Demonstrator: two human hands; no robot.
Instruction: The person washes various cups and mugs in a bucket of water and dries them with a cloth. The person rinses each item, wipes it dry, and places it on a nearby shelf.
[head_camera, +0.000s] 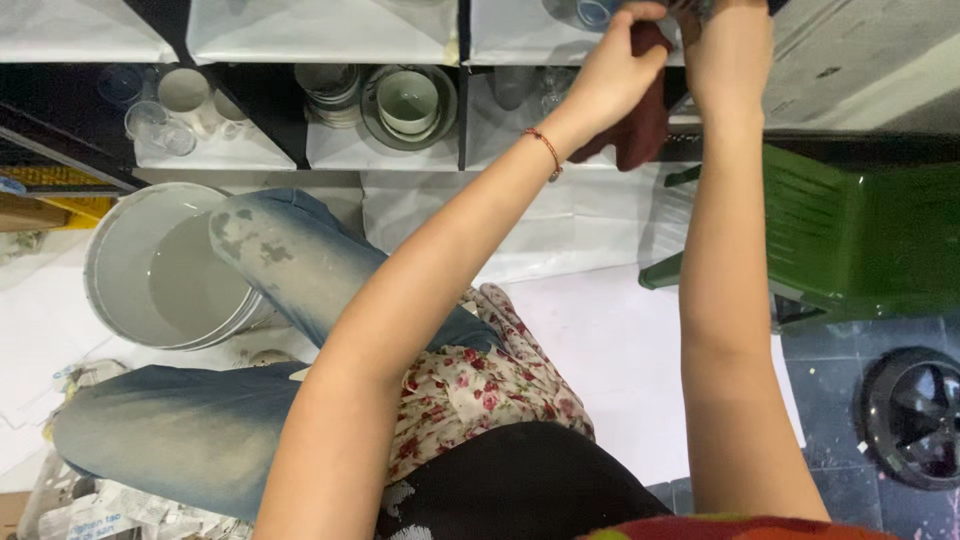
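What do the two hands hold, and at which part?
The left hand holds a dark red cloth by its upper edge. The right hand reaches beside it at the picture's top edge; what its fingers hold cannot be told.

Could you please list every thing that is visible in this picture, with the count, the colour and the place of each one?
cloth: one, dark red, top centre, gripped by the left hand, hanging in front of the shelf
shelf unit: one, dark frame with white liners, across the top
cups and glasses: several, white and clear, left compartment
stacked bowls and plates: one group, pale, middle compartment
bucket: one, white, on the floor at left
plastic chair: one, green, right
round black object: one, lower right; kind unclear
jeans: faded blue, on the person's legs, left
left hand: holds the cloth, red cord on the wrist
right hand: raised at the top edge; what it grips is cut off
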